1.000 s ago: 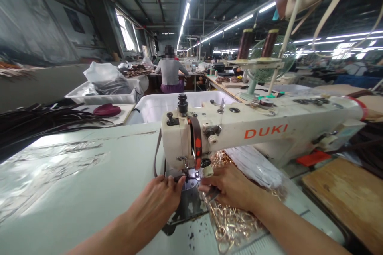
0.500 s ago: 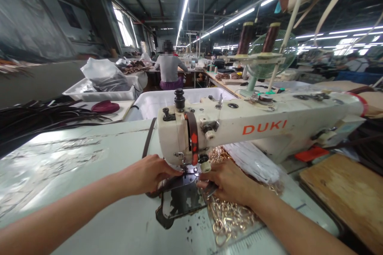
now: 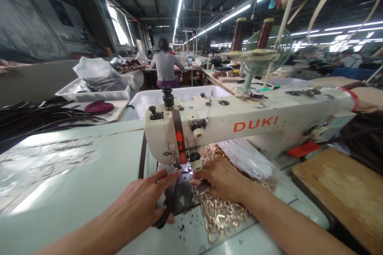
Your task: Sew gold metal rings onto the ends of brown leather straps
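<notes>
My left hand point(image 3: 146, 197) is closed around a narrow dark strap point(image 3: 168, 209), its fingertips reaching the needle area of a white sewing machine point(image 3: 254, 127). The strap bends down over the front of the metal bed plate point(image 3: 183, 197). On the other side of the needle, my right hand point(image 3: 223, 179) is curled, with a small metal tool point(image 3: 204, 186) in its fingers; its kind is partly hidden. The right fingertips are close to the presser foot area, just below a pale knob. Under my right wrist lies a clear bag of gold-coloured metal hooks and rings point(image 3: 223, 217).
Another length of dark strap point(image 3: 143, 157) runs behind the machine head. A white bin point(image 3: 140, 101) stands beyond it. To the right is a wooden board point(image 3: 335, 191). Two thread cones point(image 3: 239, 36) rise behind the machine, and a person point(image 3: 166, 65) sits farther back.
My left hand has moved nearer to me and turned, and the strap now hangs bent in its grip. My right hand stays beside the needle. The view has shifted slightly.
</notes>
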Motion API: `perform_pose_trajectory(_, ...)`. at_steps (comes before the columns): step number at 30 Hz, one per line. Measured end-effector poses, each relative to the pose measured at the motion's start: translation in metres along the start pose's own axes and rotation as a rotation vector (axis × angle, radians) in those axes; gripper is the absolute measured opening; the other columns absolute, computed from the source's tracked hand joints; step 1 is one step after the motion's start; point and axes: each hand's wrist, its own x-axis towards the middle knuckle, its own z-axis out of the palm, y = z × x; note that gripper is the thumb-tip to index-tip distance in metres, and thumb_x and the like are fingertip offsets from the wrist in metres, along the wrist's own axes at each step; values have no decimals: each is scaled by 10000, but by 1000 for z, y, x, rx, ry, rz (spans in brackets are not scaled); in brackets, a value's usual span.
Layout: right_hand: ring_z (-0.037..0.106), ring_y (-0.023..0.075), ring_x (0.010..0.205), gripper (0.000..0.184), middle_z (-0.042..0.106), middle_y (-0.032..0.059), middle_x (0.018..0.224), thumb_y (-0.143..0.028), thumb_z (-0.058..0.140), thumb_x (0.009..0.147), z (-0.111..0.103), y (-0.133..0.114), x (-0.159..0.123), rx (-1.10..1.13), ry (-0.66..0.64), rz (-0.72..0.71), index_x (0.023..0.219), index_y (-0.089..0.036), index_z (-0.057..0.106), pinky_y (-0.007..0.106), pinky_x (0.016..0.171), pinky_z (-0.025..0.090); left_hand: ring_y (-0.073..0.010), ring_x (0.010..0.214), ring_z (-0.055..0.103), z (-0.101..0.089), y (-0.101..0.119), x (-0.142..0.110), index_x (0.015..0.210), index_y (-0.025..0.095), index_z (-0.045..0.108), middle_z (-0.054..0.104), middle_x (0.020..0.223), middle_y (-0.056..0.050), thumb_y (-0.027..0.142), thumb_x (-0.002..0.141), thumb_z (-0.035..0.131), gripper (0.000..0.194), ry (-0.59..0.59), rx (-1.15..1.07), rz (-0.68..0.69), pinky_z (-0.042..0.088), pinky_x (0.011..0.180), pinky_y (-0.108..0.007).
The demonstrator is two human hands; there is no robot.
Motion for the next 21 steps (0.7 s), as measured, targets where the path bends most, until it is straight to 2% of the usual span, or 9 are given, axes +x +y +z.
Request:
perform_pose_trajectory(2, 582, 135, 625, 257, 672, 11, 727, -367, 475, 953, 0, 1, 0, 6, -1, -6, 916, -220, 683, 275, 568, 255, -307, 1119, 589, 7, 2, -1, 1379, 242, 454, 473, 1398, -118, 400, 674, 733, 775, 57, 100, 30, 473, 968, -393)
perform_pose_trajectory(4, 588, 135, 639, 216, 675, 7, 739, -341, 502, 939, 1, 2, 0, 8, -3, -8, 913, -223, 680, 274, 577, 267, -347, 1292, 420, 19, 5, -1, 1386, 125, 438, 372, 1452, -203, 550, 646, 735, 903, 41, 137, 120, 347, 1078, -420)
perform_pose_trajectory(5, 589, 136, 644, 202, 675, 5, 744, -333, 509, 934, 0, 2, 0, 9, -6, -8, 919, -226, 680, 274, 580, 273, -361, 1331, 348, 26, 7, -1, 1394, 75, 411, 333, 1453, -243, 616, 627, 723, 989, 25, 152, 158, 307, 1095, -431)
perform_pose_trajectory(7, 590, 137, 645, 198, 675, 1, 746, -333, 509, 933, 0, 1, 0, 6, -6, -1, 934, -233, 680, 273, 584, 284, -401, 1329, 308, 42, 12, -4, 1400, 10, 367, 286, 1433, -302, 659, 600, 714, 1087, 15, 205, 201, 323, 1073, -455)
perform_pose_trajectory(10, 589, 135, 637, 223, 674, -2, 744, -343, 485, 945, 0, -1, 0, 10, 3, 8, 944, -238, 682, 272, 588, 297, -429, 1304, 307, 65, 21, -11, 1393, -15, 365, 301, 1402, -329, 473, 674, 707, 934, 128, 344, 255, 366, 1038, -462)
perform_pose_trajectory(12, 591, 134, 637, 241, 672, 2, 743, -339, 469, 954, 1, -2, 0, 11, 7, 14, 925, -231, 683, 271, 587, 301, -418, 1280, 339, 76, 25, -16, 1386, -8, 383, 348, 1381, -318, 283, 756, 611, 731, 227, 441, 287, 394, 1018, -450)
perform_pose_trajectory(14, 592, 136, 636, 263, 668, 7, 734, -342, 455, 960, 1, -1, 1, 8, 3, 17, 904, -221, 682, 270, 585, 307, -410, 1232, 401, 83, 27, -17, 1361, 15, 438, 415, 1345, -294, 178, 796, 512, 593, 266, 509, 294, 448, 968, -438)
perform_pose_trajectory(17, 598, 138, 646, 273, 665, 10, 737, -349, 449, 966, -6, 1, 2, 4, -25, 25, 900, -214, 677, 264, 590, 328, -429, 1184, 443, 84, 28, -17, 1319, 5, 493, 451, 1306, -299, 188, 819, 482, 532, 208, 525, 300, 491, 909, -454)
perform_pose_trajectory(21, 606, 168, 702, 214, 664, 42, 787, -287, 493, 949, -26, -18, -11, -63, -64, 55, 852, -177, 648, 278, 598, 366, -426, 1259, 377, 82, 23, -21, 1376, -4, 408, 374, 1375, -298, 233, 820, 519, 614, 223, 390, 322, 440, 981, -479)
